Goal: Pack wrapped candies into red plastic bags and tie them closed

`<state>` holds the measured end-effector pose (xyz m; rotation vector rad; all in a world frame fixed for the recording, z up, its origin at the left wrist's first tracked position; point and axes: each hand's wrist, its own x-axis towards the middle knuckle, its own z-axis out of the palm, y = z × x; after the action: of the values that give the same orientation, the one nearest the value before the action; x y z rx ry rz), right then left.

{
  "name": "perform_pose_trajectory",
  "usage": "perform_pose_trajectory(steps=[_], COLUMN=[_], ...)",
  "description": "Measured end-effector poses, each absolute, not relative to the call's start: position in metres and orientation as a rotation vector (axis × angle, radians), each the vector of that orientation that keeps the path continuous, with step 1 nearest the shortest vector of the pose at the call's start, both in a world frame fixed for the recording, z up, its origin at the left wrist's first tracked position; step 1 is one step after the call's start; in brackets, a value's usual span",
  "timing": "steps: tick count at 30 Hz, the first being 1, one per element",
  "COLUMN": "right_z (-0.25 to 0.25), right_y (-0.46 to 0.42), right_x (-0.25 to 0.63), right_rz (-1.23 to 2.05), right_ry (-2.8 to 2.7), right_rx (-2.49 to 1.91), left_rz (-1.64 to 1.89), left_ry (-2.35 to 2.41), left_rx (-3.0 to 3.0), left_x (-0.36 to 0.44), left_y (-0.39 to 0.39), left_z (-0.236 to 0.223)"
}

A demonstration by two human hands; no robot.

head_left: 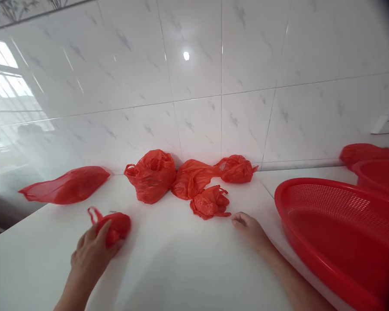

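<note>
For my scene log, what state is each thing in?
Small rounded red plastic bag, bunched, gripped by left hand
Right hand, curled; contact unclear
Long red plastic bag, lying lengthwise
Bulky rounded red plastic bag, upright, bulging
Low red plastic bag, slumped
Rounded red plastic bag by wall, bunched
Front red plastic bag, crumpled
Oval red plastic basket, upright
Rear red plastic container, partly hidden
Rear red bundle, partly hidden

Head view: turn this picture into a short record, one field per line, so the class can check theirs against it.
Left hand: around a small red bag
Right hand: at the tip of a crumpled red bag; contact unclear
Far left: long red bag
Near wall: three red bags in a row
Right: red basket with perforated sides
Surface: white table
</note>
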<state>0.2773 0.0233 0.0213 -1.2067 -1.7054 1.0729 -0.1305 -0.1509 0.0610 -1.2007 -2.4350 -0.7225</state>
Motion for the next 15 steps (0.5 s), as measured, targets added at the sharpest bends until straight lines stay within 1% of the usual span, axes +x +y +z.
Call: perform_pose_trajectory(steps=[2,4,7,9,12,15], right_z=[0.017,0.012,0.008,0.008,0.009,0.010], right_y=[0.023,0.023,0.024,0.027,0.035,0.041], right_x=[0.272,0.261,0.235,0.216,0.193,0.186], right_rz=[0.957,0.696,0.206,-0.007,-0.117,0.008], right_ry=[-1.697,-1.708,-1.815,-1.903,-1.960,-1.960], right_rx=[-1.252,-1.242,-1.034,-0.907,-0.922,-1.036], left_rz=[-0.486,-0.413,-0.497,-0.568,-0.635,-0.783], left_ry=[-2.617,-2.608,-2.379,-2.211,-2.014,-1.884], left_rx=[-1.121,-1.065,-1.042,-1.158,-1.501,-1.923], left_x=[-0.132,-0.125,-0.108,-0.098,-0.081,-0.050], left_y=[-0.152,-0.154,-0.152,-0.142,-0.116,-0.083], left_z=[0.041,0.031,0.037,0.043,0.041,0.026])
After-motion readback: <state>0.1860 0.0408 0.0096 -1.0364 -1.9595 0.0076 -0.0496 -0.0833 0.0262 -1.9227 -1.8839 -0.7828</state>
